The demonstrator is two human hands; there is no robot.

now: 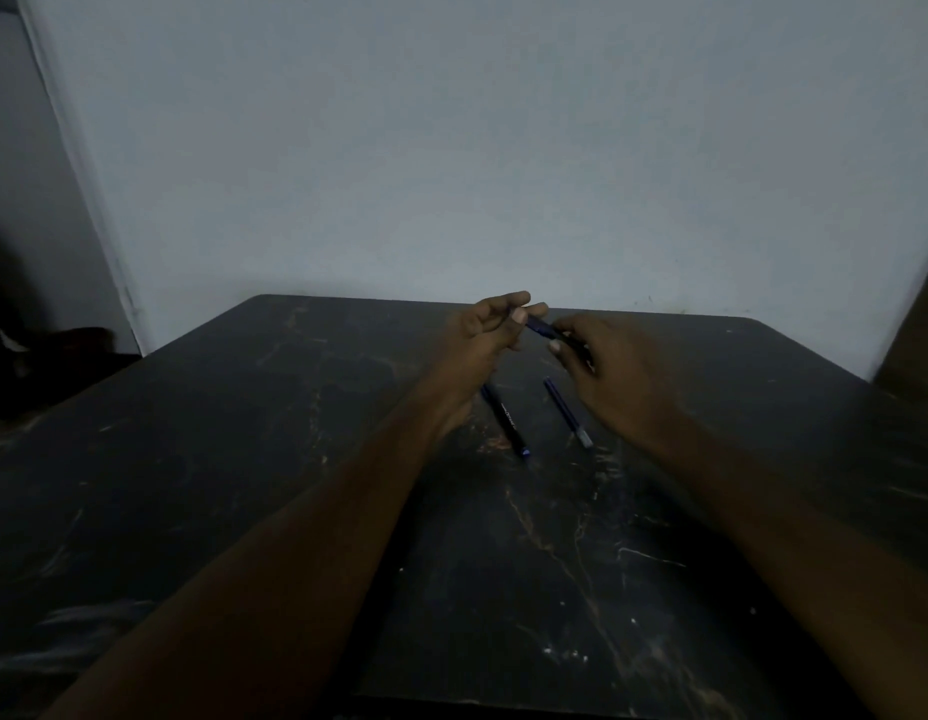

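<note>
Blue pen [542, 330], head view: it is held in the air between both hands, above the far middle of the table [244, 459]. Its left end is pinched between the thumb and fingertips of the left hand [482, 335]. Its right end is hidden inside the curled fingers of the right hand [607, 366], with the thumb laid against the side. Whether a cap or a barrel section is gripped cannot be told, since the picture is dim and soft there. Judged step: the pen is being pulled apart or pushed together.

Under the hands two more things are laid on the table. One is a dark pen [505, 422] with a blue end, partly hidden by the left wrist. The other is a thin blue piece [568, 413] with a grey tip, just beside it and not touching. A grey wall [451, 148] is seen behind.

Risks, as judged:
- Only a short length of the pen is covered by the left pinch, so that end could slip on a sharp pull. The part could then be dropped and rolled toward the table edge.
- If the halves are forced off-axis, a thin inner part could be bent or jammed.
- Small pieces, if any are freed, could be lost on the dark mottled surface.
- The dark pen could be knocked by a lowered left wrist and sent into the thin blue piece.
</note>
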